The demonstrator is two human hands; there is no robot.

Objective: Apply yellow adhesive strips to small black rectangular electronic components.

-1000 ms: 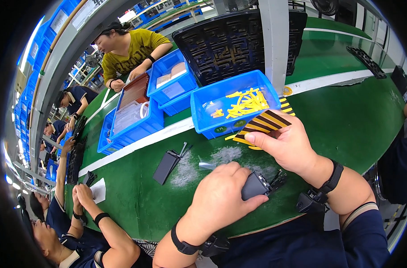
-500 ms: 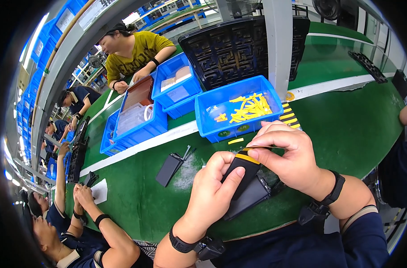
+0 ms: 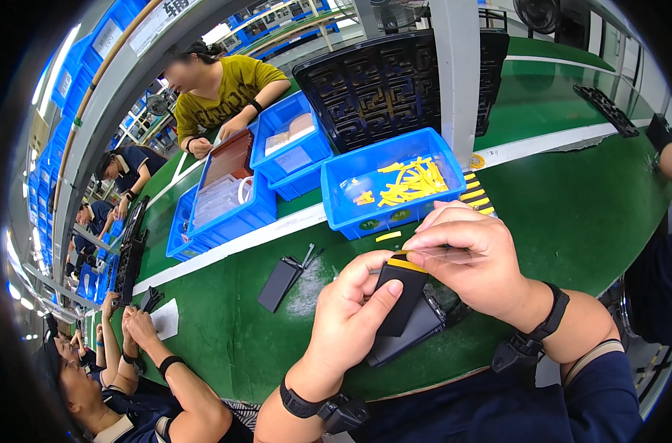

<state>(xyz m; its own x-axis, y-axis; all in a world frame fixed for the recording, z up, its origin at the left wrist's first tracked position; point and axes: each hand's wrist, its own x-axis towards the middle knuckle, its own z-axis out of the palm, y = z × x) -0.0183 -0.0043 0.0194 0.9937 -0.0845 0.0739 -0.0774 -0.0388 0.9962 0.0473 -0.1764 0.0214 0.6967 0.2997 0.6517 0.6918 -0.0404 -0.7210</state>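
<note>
Pressing yellow strip onto black block

Gripping the black block [image 3: 402,292], the left hand [image 3: 354,325] is curling around its lower end, thumb on the face, just above the green table [image 3: 572,199]. The right hand [image 3: 472,258] is pinching a yellow strip [image 3: 407,263] against the block's top edge. A blue bin [image 3: 395,188] of yellow strips is sitting just beyond.
</note>
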